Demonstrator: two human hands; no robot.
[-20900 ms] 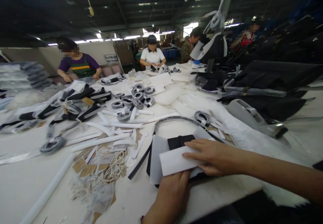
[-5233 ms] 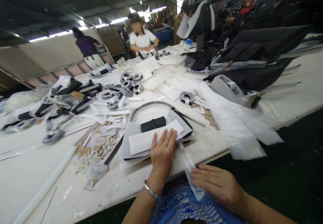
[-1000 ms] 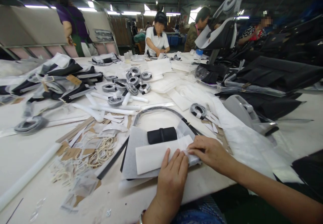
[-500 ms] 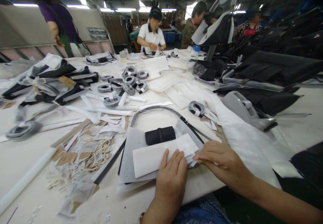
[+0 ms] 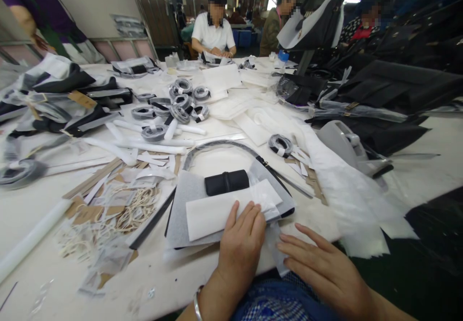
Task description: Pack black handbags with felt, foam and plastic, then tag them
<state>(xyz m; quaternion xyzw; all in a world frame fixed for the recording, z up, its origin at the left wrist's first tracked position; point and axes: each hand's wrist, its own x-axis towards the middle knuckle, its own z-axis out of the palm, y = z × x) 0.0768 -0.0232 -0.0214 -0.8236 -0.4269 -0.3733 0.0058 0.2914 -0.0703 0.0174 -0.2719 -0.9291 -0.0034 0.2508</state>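
Note:
My left hand [image 5: 241,239] lies with fingers stretched over the lower edge of a folded white sheet [image 5: 210,215], pressing on it. That sheet rests on grey tissue-like paper [image 5: 177,215] covering a flat black bag body, with a curved plastic-wrapped handle [image 5: 224,146] arching behind. A small black roll-shaped pouch [image 5: 226,182] sits just above the sheet. My right hand [image 5: 321,263] is at the table's front edge, fingers extended and apart. Its fingertips touch or nearly touch a translucent plastic piece [image 5: 275,248] that hangs toward my lap.
Left of the bag lie loose cords [image 5: 139,207], cardboard tags and small plastic packets. Coiled wrapped straps [image 5: 181,101] are piled farther back. A grey tape dispenser [image 5: 342,142] and black bags [image 5: 398,89] stand at right. A co-worker [image 5: 214,31] works across the table.
My right hand has dropped toward the table's front edge, and its pinched fingers have spread. The translucent piece now shows between my hands. My left hand stays on the white sheet.

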